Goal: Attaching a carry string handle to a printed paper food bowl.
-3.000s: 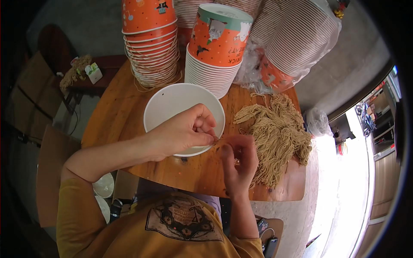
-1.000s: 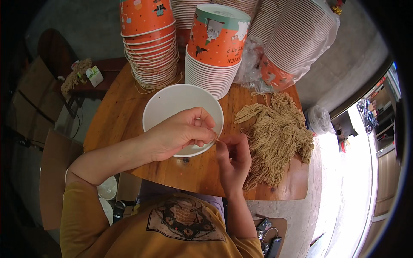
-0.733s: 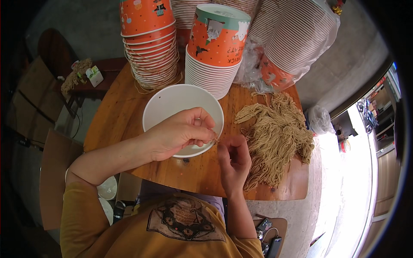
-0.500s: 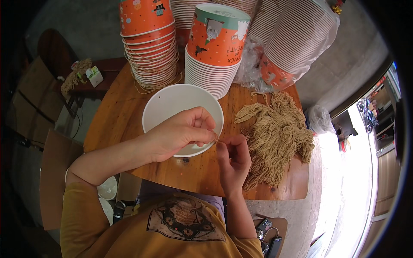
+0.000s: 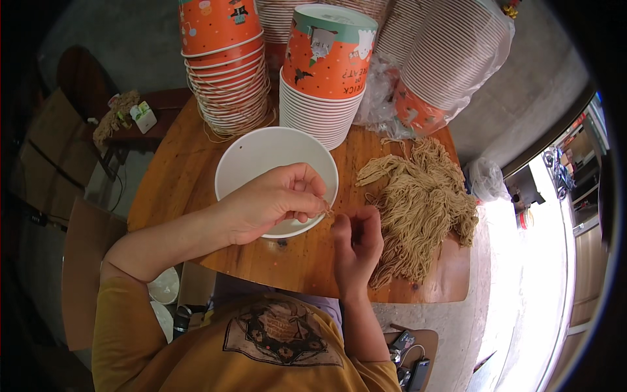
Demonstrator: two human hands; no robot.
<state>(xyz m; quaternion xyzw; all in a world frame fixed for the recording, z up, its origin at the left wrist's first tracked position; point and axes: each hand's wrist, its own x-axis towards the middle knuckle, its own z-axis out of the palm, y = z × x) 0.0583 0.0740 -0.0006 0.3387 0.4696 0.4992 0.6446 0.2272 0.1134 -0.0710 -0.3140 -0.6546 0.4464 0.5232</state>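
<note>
Over the near rim of a white paper bucket (image 5: 251, 157), my left hand (image 5: 282, 197) pinches the end of a thin tan cord (image 5: 329, 213) between thumb and fingertips. A small dark hole shows in the bucket's far left wall. Just right of those fingertips is my right hand (image 5: 356, 243), its thumb and fingers curled closed. Whatever it may hold is too fine to make out. On the right of the table lies a loose heap of tan cords (image 5: 418, 209).
Behind the bucket stand a stack of orange printed buckets (image 5: 326, 59) upside down and a stack strung with cords (image 5: 228, 85). Plastic-wrapped buckets (image 5: 457, 59) lean at the back right. The wooden table's (image 5: 261, 264) curved edge is near my body. A clear plastic bag (image 5: 486, 179) sits beyond the cords.
My right hand has drawn slightly to the right and down, widening the gap between the two hands' fingertips. The left hand stays in place with the cord end.
</note>
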